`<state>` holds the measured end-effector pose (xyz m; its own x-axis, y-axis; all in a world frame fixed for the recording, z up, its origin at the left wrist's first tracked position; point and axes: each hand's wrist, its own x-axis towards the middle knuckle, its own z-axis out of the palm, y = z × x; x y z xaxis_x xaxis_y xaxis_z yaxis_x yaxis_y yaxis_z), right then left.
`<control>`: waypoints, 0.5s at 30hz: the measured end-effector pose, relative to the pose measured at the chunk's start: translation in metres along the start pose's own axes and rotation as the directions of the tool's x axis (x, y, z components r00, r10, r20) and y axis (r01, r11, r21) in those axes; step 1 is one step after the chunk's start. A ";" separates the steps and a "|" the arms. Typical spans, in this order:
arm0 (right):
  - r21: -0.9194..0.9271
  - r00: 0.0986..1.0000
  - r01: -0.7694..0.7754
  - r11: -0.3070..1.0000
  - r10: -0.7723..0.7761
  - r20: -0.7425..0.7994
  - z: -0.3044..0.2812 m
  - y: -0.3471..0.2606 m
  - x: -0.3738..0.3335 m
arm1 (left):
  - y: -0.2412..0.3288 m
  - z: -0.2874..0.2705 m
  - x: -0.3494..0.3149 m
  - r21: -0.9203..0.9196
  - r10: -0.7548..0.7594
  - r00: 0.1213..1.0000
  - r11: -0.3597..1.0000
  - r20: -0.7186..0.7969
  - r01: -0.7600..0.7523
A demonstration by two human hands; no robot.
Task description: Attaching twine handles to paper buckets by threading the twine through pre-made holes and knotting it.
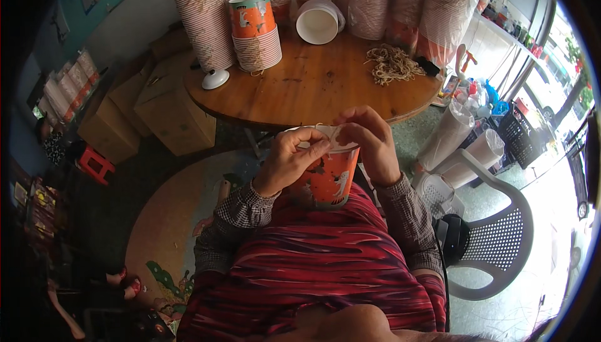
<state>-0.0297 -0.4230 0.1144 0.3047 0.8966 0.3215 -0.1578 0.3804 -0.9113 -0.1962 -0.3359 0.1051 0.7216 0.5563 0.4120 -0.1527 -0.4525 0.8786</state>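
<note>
An orange paper bucket with white animal figures and a dark base rests upright on my lap, its pale rim facing up. At the near left of that rim, my left hand has thumb and index finger pinched together. My right hand bends over the right side of the rim, thumb and fingers curled inward close to the left fingertips. A small pale strand shows above the rim between the hands. What exactly the fingertips hold is too small to make out.
A round wooden table stands ahead, bearing tall bucket stacks, a shorter bucket stack, a white bucket on its side, a string heap and a white lid. Cardboard boxes stand left, a grey plastic chair right.
</note>
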 end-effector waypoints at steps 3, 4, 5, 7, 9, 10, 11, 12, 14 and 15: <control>0.058 0.997 0.023 0.998 -0.027 0.066 -0.012 0.016 0.001 | 0.000 -0.003 0.001 -0.079 -0.036 0.999 0.996 0.007 0.036; 0.049 0.990 0.058 0.997 -0.064 0.127 -0.016 0.021 0.001 | 0.000 -0.004 0.001 -0.139 -0.060 0.998 0.988 0.024 0.063; 0.035 0.987 0.064 0.997 -0.069 0.147 -0.017 0.025 0.002 | -0.001 -0.005 0.002 -0.139 -0.061 0.998 0.988 0.024 0.064; 0.033 0.988 0.024 0.999 -0.029 0.154 -0.018 0.024 0.002 | -0.004 -0.007 0.002 -0.155 -0.070 0.997 0.985 0.032 0.074; 0.029 0.987 -0.010 1.000 0.005 0.160 -0.019 0.024 0.001 | -0.004 -0.006 0.002 -0.159 -0.059 0.998 0.985 0.035 0.064; 0.011 0.980 0.015 1.000 -0.017 0.199 -0.020 0.025 0.001 | -0.004 -0.005 0.001 -0.164 -0.048 0.998 0.985 0.035 0.054; -0.005 0.971 0.039 0.999 -0.036 0.238 -0.020 0.025 0.002 | -0.004 -0.005 0.002 -0.164 -0.049 0.998 0.985 0.036 0.054; -0.005 0.971 0.039 0.999 -0.036 0.238 -0.018 0.024 0.002 | -0.005 -0.005 0.002 -0.167 -0.038 0.999 0.985 0.037 0.044; -0.091 0.962 0.073 0.993 -0.046 0.269 -0.013 0.018 0.000 | -0.006 -0.005 0.003 -0.170 -0.027 0.999 0.985 0.038 0.034; -0.091 0.962 0.073 0.993 -0.046 0.269 -0.012 0.017 -0.001 | -0.006 -0.005 0.002 -0.137 -0.024 0.999 0.990 0.040 0.030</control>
<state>-0.0213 -0.4200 0.0959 0.0472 0.9061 0.4203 -0.0489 0.4224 -0.9051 -0.1970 -0.3286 0.1024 0.7516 0.5389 0.3804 -0.2224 -0.3358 0.9153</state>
